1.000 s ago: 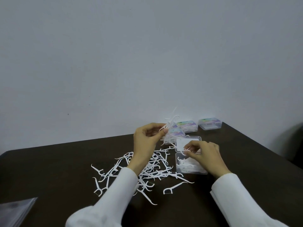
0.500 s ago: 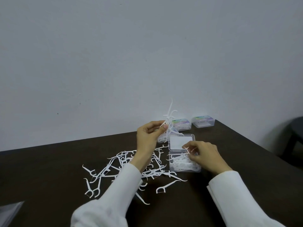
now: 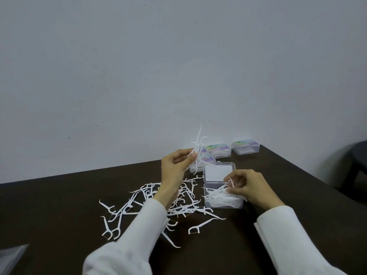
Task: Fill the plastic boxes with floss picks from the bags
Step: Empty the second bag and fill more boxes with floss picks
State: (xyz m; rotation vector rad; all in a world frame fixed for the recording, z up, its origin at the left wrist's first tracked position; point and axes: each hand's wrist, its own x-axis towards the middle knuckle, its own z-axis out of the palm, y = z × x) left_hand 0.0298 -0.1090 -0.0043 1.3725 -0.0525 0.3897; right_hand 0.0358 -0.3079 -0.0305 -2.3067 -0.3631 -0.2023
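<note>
Head view: holding a small bunch of floss picks (image 3: 198, 149) raised above the dark surface (image 3: 59, 211), left hand (image 3: 175, 165) with fingers (image 3: 193, 155) pinching the bunch. Hovering over the open plastic box (image 3: 223, 197), right hand (image 3: 248, 187) with fingers pinching one pick (image 3: 231, 182) at the box's far edge. Lying flat behind, the box's lid (image 3: 218, 172). Spreading loose across the surface left of the box, a scatter of picks (image 3: 151, 203). Sitting by the wall (image 3: 178, 66), closed boxes (image 3: 245, 146). Showing at the lower left corner, a clear bag (image 3: 10, 257).
</note>
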